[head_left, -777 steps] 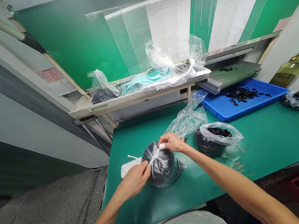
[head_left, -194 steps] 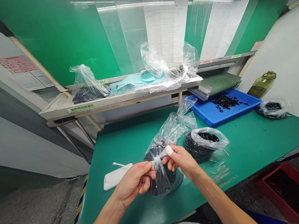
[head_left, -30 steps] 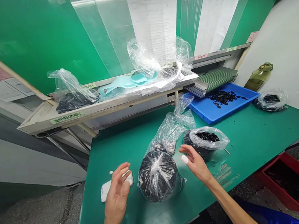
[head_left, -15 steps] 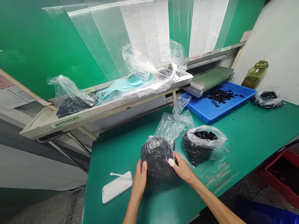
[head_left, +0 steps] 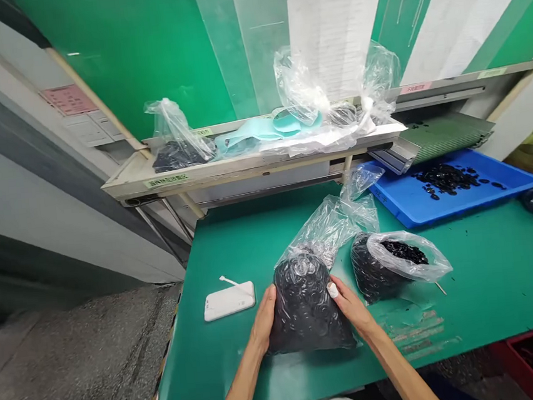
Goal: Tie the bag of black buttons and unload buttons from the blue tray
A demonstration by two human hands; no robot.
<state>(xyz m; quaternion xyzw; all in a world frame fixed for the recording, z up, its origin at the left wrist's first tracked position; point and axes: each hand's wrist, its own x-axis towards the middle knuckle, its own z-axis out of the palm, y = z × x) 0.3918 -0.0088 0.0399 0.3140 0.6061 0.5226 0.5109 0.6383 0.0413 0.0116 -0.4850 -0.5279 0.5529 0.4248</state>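
Note:
A clear plastic bag full of small black parts lies on the green table, its loose top stretched away from me. My left hand grips its left side, and my right hand, with a white wrap on the thumb, grips the right side. Just right of it stands an open bag of black parts, its rim folded outward. To the left is a white phone with a thin white strip across it.
Behind on the right, a blue tray holds scattered black parts below a green conveyor belt. A shelf with bags and a light-blue mask-like item runs along the back. A red bin stands at lower right.
The full bag now lies flatter and wider on the table, with both hands still on its sides. My view has turned left, so everything appears shifted to the right.

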